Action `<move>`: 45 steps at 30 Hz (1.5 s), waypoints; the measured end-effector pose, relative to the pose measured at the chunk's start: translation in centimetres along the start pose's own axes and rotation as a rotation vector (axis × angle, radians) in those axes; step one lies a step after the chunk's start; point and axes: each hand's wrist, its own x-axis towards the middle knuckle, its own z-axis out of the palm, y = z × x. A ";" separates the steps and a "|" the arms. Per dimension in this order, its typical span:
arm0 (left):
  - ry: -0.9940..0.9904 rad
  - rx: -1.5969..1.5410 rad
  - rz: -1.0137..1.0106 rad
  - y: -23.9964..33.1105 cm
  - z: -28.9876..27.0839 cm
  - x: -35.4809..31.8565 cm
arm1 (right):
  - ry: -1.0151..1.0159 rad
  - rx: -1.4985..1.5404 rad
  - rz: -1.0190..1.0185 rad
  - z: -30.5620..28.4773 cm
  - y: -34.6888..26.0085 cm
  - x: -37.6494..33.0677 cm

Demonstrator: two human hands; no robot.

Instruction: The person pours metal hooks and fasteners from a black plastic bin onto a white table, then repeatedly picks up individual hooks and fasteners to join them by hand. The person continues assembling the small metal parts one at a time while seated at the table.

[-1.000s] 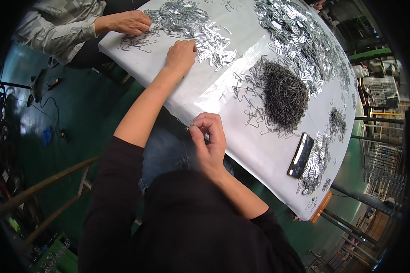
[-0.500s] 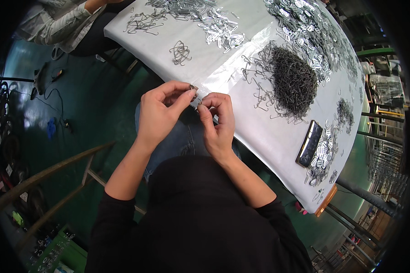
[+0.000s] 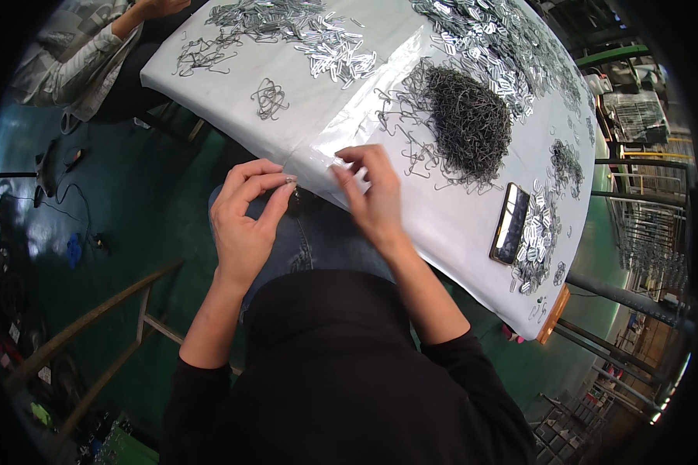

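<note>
My left hand (image 3: pixel 244 213) is closed in a pinch at the near edge of the table, thumb and forefinger on a small metal piece (image 3: pixel 291 180). Most of that piece is hidden by the fingertips, so its exact kind does not show. My right hand (image 3: pixel 374 194), a little blurred, hovers over the table edge to the right, thumb and forefinger apart with nothing visible between them. Just beyond it lie loose bent wire hooks (image 3: pixel 419 147) beside a dense heap of dark wire hooks (image 3: pixel 473 120). A small cluster of wire hooks (image 3: pixel 269 99) rests beyond my left hand.
Flat silvery metal pieces lie in a far-left pile (image 3: pixel 337 54), a far-right pile (image 3: pixel 512 58) and a near-right pile (image 3: pixel 537 232). A phone (image 3: pixel 509 222) lies beside the last one. Another person's arm (image 3: pixel 101 46) shows at the far left. A rail (image 3: pixel 93 322) stands at lower left.
My hands have moved apart: the left has drawn back leftward and down with the small metal piece, and the right has come away from it. The view has shifted somewhat.
</note>
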 end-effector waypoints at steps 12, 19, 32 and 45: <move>-0.001 0.007 -0.057 -0.2 0.1 -0.6 | -0.124 -0.784 0.097 -5.0 8.8 7.3; -0.013 0.033 -0.022 -0.3 0.4 -0.7 | -0.165 -0.011 0.322 -3.9 4.1 5.5; 0.047 0.072 0.008 -0.8 0.4 -0.8 | -0.504 0.595 0.538 -0.6 -3.1 3.0; 0.057 0.138 0.036 -1.4 0.0 -0.8 | -0.607 0.717 0.621 -1.2 -3.6 3.5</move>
